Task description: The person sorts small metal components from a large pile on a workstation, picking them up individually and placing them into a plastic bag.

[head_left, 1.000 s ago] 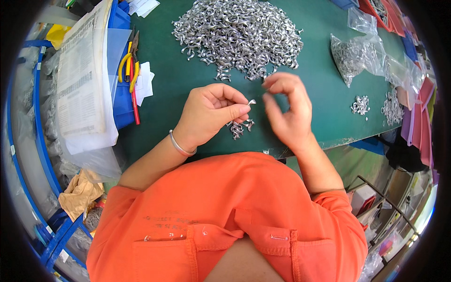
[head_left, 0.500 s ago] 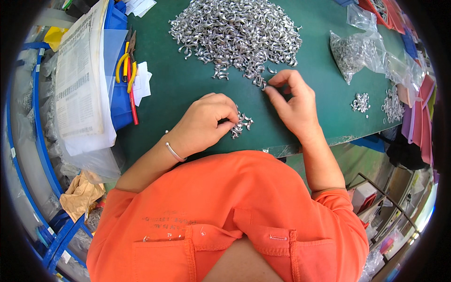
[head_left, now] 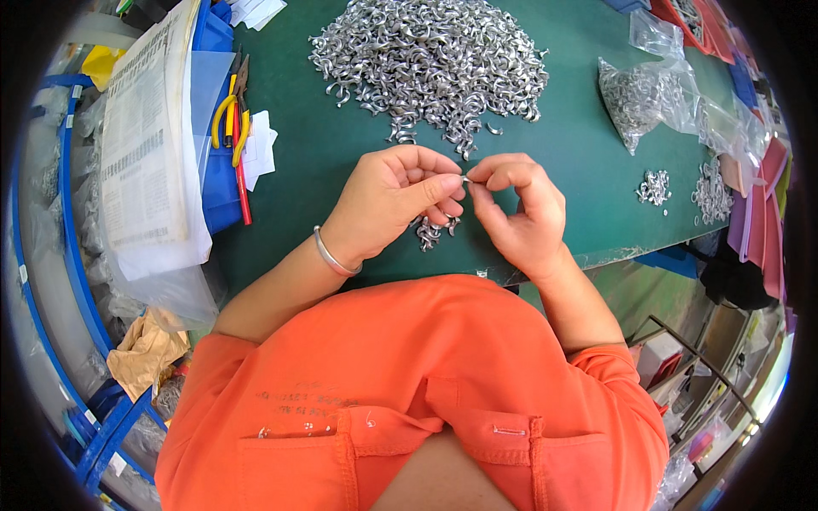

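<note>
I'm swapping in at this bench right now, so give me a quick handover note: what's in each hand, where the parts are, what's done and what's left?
Left hand: fingers pinched on a small metal piece, raised above the green mat.
Right hand: fingertips closed on the same piece from the other side.
Parts: big pile of silver curved pieces at the far side of the mat; small cluster just under the hands.
Done: apparently only that small cluster, plus two little heaps far right, though whether those are finished I cannot tell.
Left: the big pile, seemingly almost all of it.
</note>
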A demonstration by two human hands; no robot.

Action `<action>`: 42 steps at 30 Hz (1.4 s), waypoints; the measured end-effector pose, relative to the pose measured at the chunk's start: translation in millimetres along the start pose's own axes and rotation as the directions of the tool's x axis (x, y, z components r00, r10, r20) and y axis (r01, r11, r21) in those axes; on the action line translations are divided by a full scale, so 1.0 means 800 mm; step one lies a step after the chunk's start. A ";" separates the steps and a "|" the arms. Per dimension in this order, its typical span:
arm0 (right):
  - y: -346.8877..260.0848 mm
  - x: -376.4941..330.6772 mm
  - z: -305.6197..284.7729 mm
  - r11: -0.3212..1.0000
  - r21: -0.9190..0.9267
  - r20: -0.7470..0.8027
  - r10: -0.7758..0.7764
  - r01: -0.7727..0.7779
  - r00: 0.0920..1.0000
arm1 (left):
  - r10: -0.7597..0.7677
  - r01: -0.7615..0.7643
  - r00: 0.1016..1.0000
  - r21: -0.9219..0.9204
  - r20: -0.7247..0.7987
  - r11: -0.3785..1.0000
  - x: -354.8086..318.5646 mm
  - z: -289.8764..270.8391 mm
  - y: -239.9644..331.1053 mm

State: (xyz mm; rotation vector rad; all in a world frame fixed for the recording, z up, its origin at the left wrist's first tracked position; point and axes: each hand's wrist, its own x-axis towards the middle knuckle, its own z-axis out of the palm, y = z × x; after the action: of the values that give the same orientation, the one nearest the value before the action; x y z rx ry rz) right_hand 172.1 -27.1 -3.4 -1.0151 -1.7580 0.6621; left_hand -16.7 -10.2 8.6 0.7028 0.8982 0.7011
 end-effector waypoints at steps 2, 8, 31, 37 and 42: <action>-0.004 -0.001 -0.001 0.999 0.041 0.005 0.003 -0.003 1.000 | 0.026 -0.026 0.999 0.037 0.019 0.999 -0.002 -0.002 -0.001; -0.007 0.003 0.001 0.851 0.440 0.077 0.283 -0.287 0.956 | 0.237 -0.236 0.971 0.155 0.016 0.959 -0.004 -0.001 -0.008; 0.041 0.014 -0.005 0.961 -0.270 0.096 0.085 -0.056 0.992 | 0.254 -0.281 0.957 0.669 0.141 0.689 -0.013 -0.007 0.003; 0.017 0.013 0.000 0.995 -0.097 0.021 0.010 -0.008 1.000 | 0.056 -0.038 0.996 0.231 -0.069 0.972 -0.001 -0.005 -0.009; 0.000 0.008 0.003 0.998 0.051 0.017 -0.026 0.025 1.000 | 0.044 -0.042 0.999 0.107 -0.019 0.993 -0.001 -0.005 -0.007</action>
State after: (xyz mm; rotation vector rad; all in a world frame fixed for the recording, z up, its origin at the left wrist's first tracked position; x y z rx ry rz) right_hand 168.7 -21.6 -1.1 -0.9538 -1.7578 0.6978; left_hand -18.9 -12.9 2.8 0.8127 0.9474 0.7041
